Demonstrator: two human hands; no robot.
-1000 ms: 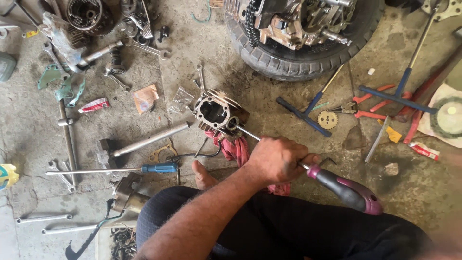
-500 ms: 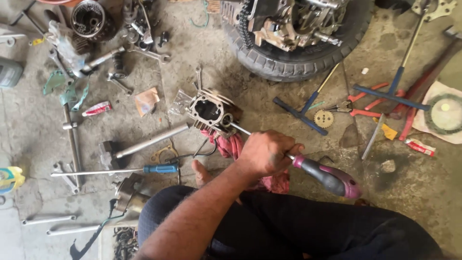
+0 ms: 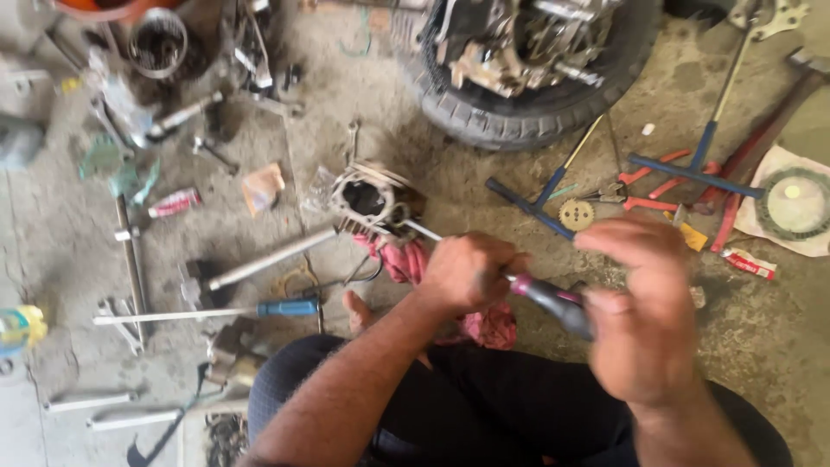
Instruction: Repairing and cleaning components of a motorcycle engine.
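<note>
Gripping the long steel screwdriver with grey-and-magenta handle (image 3: 540, 298), my left hand (image 3: 467, 272) is fisted round its shaft; tip meets the finned metal engine cylinder (image 3: 372, 201) on the concrete floor (image 3: 761, 346). Right hand (image 3: 644, 311) blurred, half-open at the handle; hold unclear.

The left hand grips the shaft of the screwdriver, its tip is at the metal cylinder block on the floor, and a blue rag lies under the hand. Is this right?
Not quite: the rag is pink-red, not blue, as the head view shows. The rest holds: the left hand grips the screwdriver, whose tip reaches the metal cylinder block.
</note>
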